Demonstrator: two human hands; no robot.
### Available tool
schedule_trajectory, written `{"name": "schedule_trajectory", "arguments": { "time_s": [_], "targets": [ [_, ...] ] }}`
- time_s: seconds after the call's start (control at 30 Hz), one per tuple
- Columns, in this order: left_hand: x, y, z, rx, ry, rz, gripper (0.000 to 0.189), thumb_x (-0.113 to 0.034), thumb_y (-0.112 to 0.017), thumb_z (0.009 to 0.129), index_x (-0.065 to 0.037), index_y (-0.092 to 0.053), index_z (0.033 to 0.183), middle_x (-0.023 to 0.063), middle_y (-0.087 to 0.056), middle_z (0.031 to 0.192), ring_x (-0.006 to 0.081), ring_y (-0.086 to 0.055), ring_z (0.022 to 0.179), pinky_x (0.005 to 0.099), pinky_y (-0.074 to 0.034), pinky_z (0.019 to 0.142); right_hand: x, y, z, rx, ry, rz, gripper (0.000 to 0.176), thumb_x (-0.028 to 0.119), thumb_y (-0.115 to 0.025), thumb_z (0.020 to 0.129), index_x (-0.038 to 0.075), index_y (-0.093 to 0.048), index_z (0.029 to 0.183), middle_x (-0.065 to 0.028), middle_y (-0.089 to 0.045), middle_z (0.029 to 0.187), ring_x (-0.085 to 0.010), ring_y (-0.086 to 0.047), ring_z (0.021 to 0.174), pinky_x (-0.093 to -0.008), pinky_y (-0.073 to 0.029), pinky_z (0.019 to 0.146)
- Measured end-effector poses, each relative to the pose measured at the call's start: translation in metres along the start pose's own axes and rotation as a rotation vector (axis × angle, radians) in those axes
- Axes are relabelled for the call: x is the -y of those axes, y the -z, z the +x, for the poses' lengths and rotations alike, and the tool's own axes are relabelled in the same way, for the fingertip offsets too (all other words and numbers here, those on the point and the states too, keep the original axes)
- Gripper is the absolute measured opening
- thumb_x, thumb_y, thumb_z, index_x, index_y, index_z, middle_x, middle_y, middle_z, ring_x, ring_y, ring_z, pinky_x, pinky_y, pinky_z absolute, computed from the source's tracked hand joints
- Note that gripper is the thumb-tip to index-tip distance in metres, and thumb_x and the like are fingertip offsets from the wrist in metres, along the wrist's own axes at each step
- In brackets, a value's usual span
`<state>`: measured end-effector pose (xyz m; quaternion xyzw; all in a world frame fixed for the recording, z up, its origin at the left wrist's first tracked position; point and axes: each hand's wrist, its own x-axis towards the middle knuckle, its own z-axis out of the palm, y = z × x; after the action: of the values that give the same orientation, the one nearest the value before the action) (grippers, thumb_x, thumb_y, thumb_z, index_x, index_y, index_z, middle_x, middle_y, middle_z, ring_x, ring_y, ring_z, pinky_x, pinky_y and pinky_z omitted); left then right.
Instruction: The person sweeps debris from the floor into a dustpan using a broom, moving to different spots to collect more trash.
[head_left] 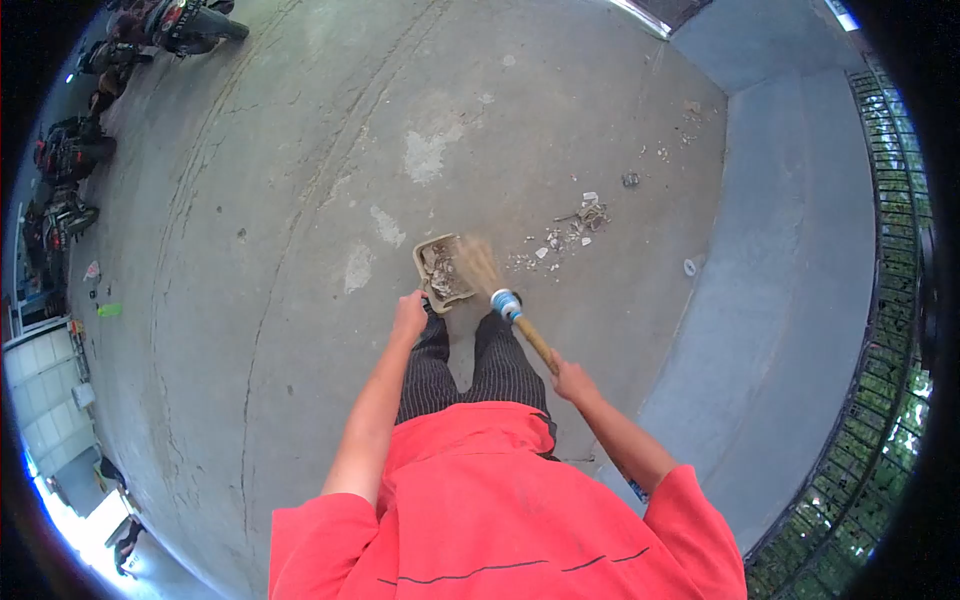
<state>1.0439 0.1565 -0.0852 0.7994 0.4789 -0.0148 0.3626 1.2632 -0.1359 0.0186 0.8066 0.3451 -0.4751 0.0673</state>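
Note:
My left hand (pixel 410 315) is closed on the near left edge of a beige dustpan (pixel 421 262), low in front of my legs. Dirt and pale scraps (pixel 440 272) lie in the dustpan. My right hand (pixel 572 381) grips the wooden handle of a straw broom (pixel 480 264), which has a blue and white band below its bristles. The bristles are at the dustpan's right side, partly over its opening, and look blurred. To the right of the broom, scattered debris (pixel 560 240) and a small heap of scraps (pixel 592 213) lie on the concrete floor.
A blue-grey wall (pixel 790 220) and a metal fence (pixel 890 250) run along the right. Several motorcycles (pixel 75 150) stand at the far left. A crumpled piece (pixel 630 180) and a round white item (pixel 690 267) lie on the cracked floor (pixel 300 130).

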Motion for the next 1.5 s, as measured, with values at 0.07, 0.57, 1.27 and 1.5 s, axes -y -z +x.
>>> {"name": "schedule_trajectory", "arguments": {
  "time_s": [0.07, 0.57, 1.27, 1.5],
  "targets": [
    [-0.009, 0.001, 0.002, 0.024, 0.005, -0.027, 0.028, 0.006, -0.045, 0.072, -0.003, -0.060, 0.094, 0.0249, -0.060, 0.086, 0.0402, -0.057, 0.084, 0.0461, -0.046, 0.074, -0.001, 0.002, -0.021, 0.041, 0.021, 0.011, 0.061, 0.021, -0.055, 0.079, 0.018, -0.028, 0.134, -0.0258, -0.059, 0.089, -0.0422, -0.058, 0.082, -0.0501, -0.046, 0.074],
    [0.001, 0.004, 0.016, 0.141, -0.100, 0.043, 0.025, 0.004, -0.046, 0.072, -0.004, -0.060, 0.092, 0.0249, -0.060, 0.082, 0.0408, -0.058, 0.082, 0.0459, -0.046, 0.073, -0.016, -0.041, -0.084, -0.256, -0.239, 0.451, 0.063, 0.024, -0.054, 0.082, 0.014, -0.025, 0.137, -0.0197, -0.061, 0.075, -0.0291, -0.060, 0.056, -0.0395, -0.049, 0.054],
    [0.001, 0.007, 0.023, 0.159, -0.125, 0.049, 0.026, 0.000, -0.047, 0.074, -0.001, -0.059, 0.097, 0.0290, -0.058, 0.082, 0.0439, -0.057, 0.082, 0.0485, -0.046, 0.073, 0.072, -0.101, -0.090, -0.017, -0.089, 0.425, 0.066, 0.024, -0.055, 0.082, 0.009, -0.023, 0.137, -0.0179, -0.061, 0.071, -0.0250, -0.058, 0.050, -0.0379, -0.049, 0.050],
    [0.001, 0.021, 0.012, 0.105, -0.070, 0.073, 0.026, 0.001, -0.049, 0.073, -0.001, -0.060, 0.097, 0.0284, -0.059, 0.082, 0.0436, -0.057, 0.081, 0.0491, -0.046, 0.071, 0.075, -0.015, -0.115, 0.041, -0.254, 0.583, 0.064, 0.023, -0.052, 0.082, 0.010, -0.024, 0.138, -0.0169, -0.061, 0.067, -0.0239, -0.057, 0.047, -0.0359, -0.049, 0.049]
  ]
}}
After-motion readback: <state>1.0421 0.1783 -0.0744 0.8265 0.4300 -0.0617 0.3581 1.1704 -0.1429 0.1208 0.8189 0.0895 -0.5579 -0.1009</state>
